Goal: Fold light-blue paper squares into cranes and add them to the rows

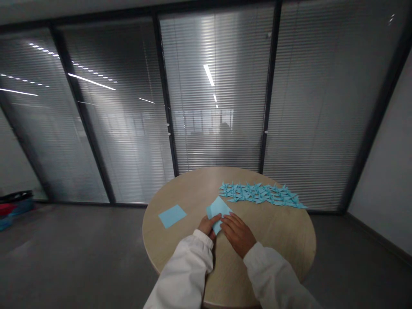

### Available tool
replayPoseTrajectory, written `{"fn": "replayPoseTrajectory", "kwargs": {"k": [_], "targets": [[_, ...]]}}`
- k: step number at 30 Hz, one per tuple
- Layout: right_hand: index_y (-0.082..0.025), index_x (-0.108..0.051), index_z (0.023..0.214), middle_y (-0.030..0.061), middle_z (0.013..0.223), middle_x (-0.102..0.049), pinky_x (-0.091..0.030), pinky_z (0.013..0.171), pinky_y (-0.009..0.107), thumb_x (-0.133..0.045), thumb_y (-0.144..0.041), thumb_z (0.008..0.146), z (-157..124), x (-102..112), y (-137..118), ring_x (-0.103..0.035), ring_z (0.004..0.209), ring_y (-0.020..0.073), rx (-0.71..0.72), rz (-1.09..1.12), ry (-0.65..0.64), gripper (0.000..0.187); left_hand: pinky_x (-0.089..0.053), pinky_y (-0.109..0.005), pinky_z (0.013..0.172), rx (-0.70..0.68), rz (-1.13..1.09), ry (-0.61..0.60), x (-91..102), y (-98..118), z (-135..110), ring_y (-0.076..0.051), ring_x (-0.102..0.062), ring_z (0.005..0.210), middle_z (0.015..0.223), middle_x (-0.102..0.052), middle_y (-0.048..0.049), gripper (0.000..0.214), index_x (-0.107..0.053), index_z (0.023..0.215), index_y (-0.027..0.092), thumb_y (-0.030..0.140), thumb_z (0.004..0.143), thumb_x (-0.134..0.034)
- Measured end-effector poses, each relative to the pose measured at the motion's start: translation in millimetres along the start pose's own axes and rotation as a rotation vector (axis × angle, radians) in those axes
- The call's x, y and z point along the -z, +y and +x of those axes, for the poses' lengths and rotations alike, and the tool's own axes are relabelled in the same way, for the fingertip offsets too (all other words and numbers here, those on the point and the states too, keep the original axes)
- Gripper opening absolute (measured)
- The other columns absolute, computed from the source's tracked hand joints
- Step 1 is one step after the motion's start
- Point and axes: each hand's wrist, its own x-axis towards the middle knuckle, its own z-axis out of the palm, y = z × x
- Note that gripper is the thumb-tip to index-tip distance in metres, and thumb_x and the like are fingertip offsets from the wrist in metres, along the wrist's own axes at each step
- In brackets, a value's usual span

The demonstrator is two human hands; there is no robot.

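A light-blue sheet of origami paper (219, 206), partly folded, is held up over the near middle of the table. My left hand (208, 224) grips its lower left side, thumb on top and fingers underneath. On the right side of the paper, my right hand (237, 231) presses with its fingers close together, the fingertips at a fold. Several folded blue paper cranes (260, 194) lie in packed rows beyond my right hand. To the left of my hands rests flat blue paper (172, 216); whether it is one sheet or a stack I cannot tell.
The round wooden table (193, 182) stands close to a glass partition (219, 86) with blinds. On the floor at the far left are dark, red and blue items (16, 208), too blurred to name. A white wall (386, 171) rises at the right.
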Motion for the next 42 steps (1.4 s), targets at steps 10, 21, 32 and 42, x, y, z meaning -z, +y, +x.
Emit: {"fn": "replayPoseTrajectory", "kwargs": {"k": [10,21,32,42], "targets": [[-0.015,-0.056,0.095,0.0086,0.099,-0.058,-0.04,0.088,0.037,-0.042,-0.012,0.082,1,-3,-4,-0.048,0.1,0.0193,0.033,-0.07,0.019,0.019,-0.042,-0.02,0.049,0.046,-0.129,-0.147,-7.1,-2,-3,-0.011,-0.054,0.052,0.058,-0.06,-0.0057,0.019,-0.059,0.069,0.005,0.018,0.06,-0.068],[-0.014,-0.058,0.087,0.0076,0.09,-0.06,-0.04,0.081,0.034,-0.043,-0.011,0.082,1,4,-4,-0.051,0.09,0.0187,0.012,-0.019,0.048,0.015,-0.042,-0.02,0.046,0.013,-0.073,-0.099,-5.0,-2,-3,-0.011,-0.054,0.051,0.056,-0.059,-0.004,0.027,-0.058,0.077,0.006,0.024,0.061,-0.068],[-0.02,-0.057,0.08,0.0055,0.084,-0.056,-0.044,0.076,0.032,-0.045,-0.026,0.081,-4,2,10,-0.053,0.083,0.0173,-0.483,0.384,0.166,0.013,-0.051,-0.027,0.058,0.013,0.012,0.096,-7.8,2,-3,-0.017,-0.062,0.061,0.072,-0.066,-0.0091,0.024,-0.056,0.087,0.007,0.017,0.066,-0.063],[-0.018,-0.06,0.064,0.0085,0.1,-0.054,-0.044,0.074,0.032,-0.064,-0.035,0.062,-10,-1,26,-0.054,0.088,0.0212,-0.809,0.61,0.223,0.018,-0.052,-0.029,0.062,0.049,0.056,-0.019,-17.9,4,-12,-0.019,-0.063,0.068,0.081,-0.066,-0.0132,0.022,-0.057,0.087,0.007,0.021,0.07,-0.059]]}}
